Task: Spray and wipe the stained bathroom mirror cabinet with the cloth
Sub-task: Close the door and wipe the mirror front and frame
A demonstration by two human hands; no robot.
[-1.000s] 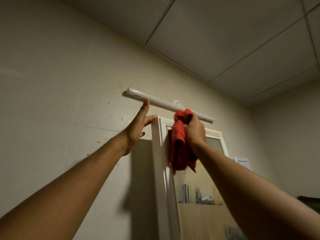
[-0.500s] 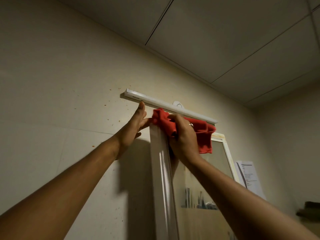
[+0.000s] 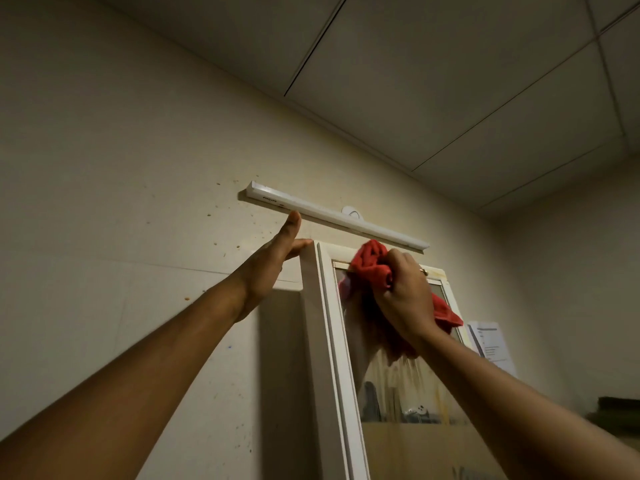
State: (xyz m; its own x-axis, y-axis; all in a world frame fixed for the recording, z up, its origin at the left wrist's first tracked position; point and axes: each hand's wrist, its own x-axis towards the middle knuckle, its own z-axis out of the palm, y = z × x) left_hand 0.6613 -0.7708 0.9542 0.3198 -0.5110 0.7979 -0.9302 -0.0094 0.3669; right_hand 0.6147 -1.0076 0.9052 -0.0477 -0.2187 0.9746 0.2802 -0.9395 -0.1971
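The white-framed mirror cabinet (image 3: pixel 327 341) hangs on the wall in the middle of the view, its glass streaked with yellowish stains. My right hand (image 3: pixel 403 292) grips a bunched red cloth (image 3: pixel 372 266) and presses it against the top of the mirror frame. My left hand (image 3: pixel 277 252) lies flat with straight fingers on the wall, the thumb touching the cabinet's top left corner. No spray bottle is in view.
A white light bar (image 3: pixel 332 216) is fixed to the wall just above the cabinet, close over both hands. The wall around it is speckled with small brown spots. A paper notice (image 3: pixel 490 344) hangs to the right of the cabinet. A dark object (image 3: pixel 620 407) sits at the lower right edge.
My right hand has carried the cloth from the cabinet's top left corner to the right along the top edge and bunched it up. My left hand has stayed on the wall.
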